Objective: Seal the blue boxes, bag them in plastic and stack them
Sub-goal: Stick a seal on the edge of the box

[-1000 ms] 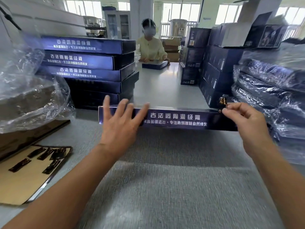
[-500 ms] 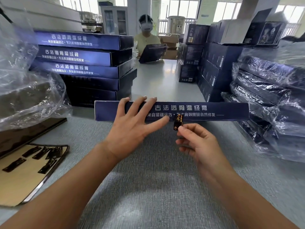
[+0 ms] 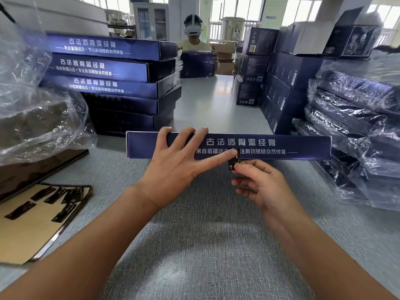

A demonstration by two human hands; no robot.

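Bright daylight comes through the back windows (image 3: 220,11), which are blown out to white. The grey counter (image 3: 205,245) shows a pale sheen far back and soft, diffuse shadows under the forearms (image 3: 71,256). Glare glints off the plastic-wrapped boxes (image 3: 355,100) on the right. Wide-angle distortion bows the edges; the near forearms and far background look slightly soft.

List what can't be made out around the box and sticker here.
All in the head view:
- Sticker: partly covered by the left hand and right hand; print too small.
- Box: only its front side shows; top and back face away.
- Stack: lower boxes too dark to read.
- Bag: cut off by the left edge.
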